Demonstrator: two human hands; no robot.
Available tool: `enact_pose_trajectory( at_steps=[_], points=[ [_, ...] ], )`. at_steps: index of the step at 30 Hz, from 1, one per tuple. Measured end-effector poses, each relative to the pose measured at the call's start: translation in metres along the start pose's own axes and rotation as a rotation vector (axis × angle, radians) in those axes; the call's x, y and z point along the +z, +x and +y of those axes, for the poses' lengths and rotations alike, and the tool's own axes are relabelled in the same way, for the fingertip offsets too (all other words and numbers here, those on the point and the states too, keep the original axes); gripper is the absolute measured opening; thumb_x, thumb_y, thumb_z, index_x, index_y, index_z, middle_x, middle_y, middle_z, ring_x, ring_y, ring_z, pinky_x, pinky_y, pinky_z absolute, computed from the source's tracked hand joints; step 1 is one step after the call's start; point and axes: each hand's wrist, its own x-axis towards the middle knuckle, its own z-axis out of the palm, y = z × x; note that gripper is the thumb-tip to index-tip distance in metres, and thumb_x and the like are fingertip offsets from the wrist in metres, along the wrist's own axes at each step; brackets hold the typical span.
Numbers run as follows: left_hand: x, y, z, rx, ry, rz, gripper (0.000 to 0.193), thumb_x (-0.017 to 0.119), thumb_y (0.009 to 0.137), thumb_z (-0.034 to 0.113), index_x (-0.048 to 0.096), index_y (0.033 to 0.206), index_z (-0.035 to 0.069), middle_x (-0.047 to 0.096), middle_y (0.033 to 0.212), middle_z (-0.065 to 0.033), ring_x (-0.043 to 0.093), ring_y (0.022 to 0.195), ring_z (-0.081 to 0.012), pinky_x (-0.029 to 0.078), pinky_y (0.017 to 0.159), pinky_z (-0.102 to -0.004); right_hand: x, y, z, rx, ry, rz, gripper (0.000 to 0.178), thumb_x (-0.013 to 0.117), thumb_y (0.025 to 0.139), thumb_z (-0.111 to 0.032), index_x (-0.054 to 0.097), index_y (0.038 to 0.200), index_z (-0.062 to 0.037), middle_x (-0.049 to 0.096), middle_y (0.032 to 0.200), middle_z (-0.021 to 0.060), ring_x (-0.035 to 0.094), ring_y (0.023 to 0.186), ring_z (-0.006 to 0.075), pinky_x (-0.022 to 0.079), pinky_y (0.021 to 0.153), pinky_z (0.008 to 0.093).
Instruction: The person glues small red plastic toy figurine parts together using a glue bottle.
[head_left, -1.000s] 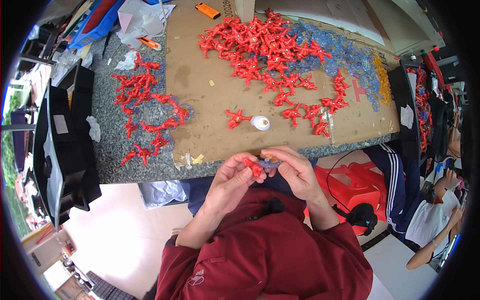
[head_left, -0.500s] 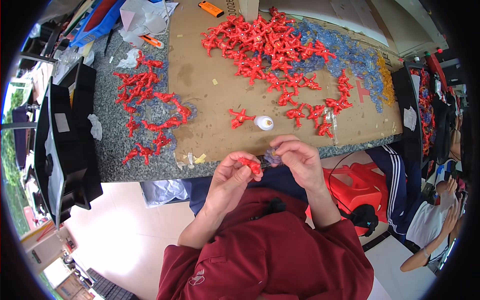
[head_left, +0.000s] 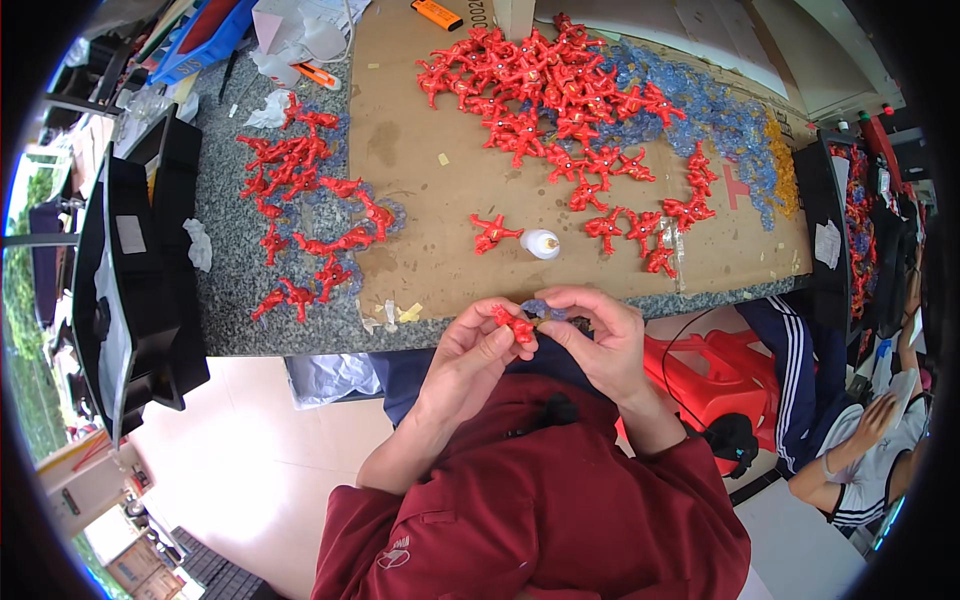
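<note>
My left hand (head_left: 468, 358) pinches a small red plastic figure (head_left: 515, 325) just off the table's near edge. Facing it, my right hand (head_left: 604, 340) grips a translucent bluish-purple plastic piece (head_left: 543, 310) between thumb and fingers. The two parts meet or nearly meet; my fingertips cover where they come together. Beyond my hands, a white bottle (head_left: 541, 244) with a small tip stands beside a single red figure (head_left: 493, 233) on the cardboard.
A heap of red figures (head_left: 540, 85) lies at the back on cardboard (head_left: 420, 190), beside translucent blue pieces (head_left: 700, 110) and orange-yellow ones (head_left: 782, 170). Joined red and clear figures (head_left: 345, 238) lie on the granite at left. Black bins (head_left: 125, 290) flank the table; a red stool (head_left: 715, 375) stands right.
My right hand has moved left, bringing the bluish-purple piece up against or close to the red figure. The whole view has shifted slightly. A person at the right has moved an arm.
</note>
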Motion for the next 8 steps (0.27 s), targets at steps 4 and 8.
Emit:
enact_pose_trajectory(
  at_steps=[4, 8],
  points=[
    [0.000, 0.000, 0.000, 0.013, -0.011, 0.004, 0.020, 0.051, 0.089, 0.007, 0.051, 0.109, 0.003, 0.058, 0.100, -0.0101, 0.057, 0.088, -0.0207, 0.047, 0.080, -0.0332, -0.005, -0.001, 0.001, 0.025, 0.298, -0.083, 0.023, 0.060, 0.079, 0.006, 0.060, 0.102, 0.0038, 0.058, 0.109, 0.0143, 0.059, 0.095, 0.0182, 0.051, 0.080, 0.0292],
    [-0.001, 0.000, -0.001, 0.022, 0.020, -0.035, 0.023, 0.051, 0.090, 0.008, 0.049, 0.112, 0.003, 0.058, 0.099, -0.0085, 0.058, 0.091, -0.0182, 0.045, 0.083, -0.0319, -0.008, -0.003, 0.009, 0.116, 0.365, -0.078, 0.022, 0.058, 0.081, 0.006, 0.060, 0.103, 0.0038, 0.054, 0.117, 0.0161, 0.057, 0.103, 0.0232, 0.051, 0.083, 0.0323]
  ],
)
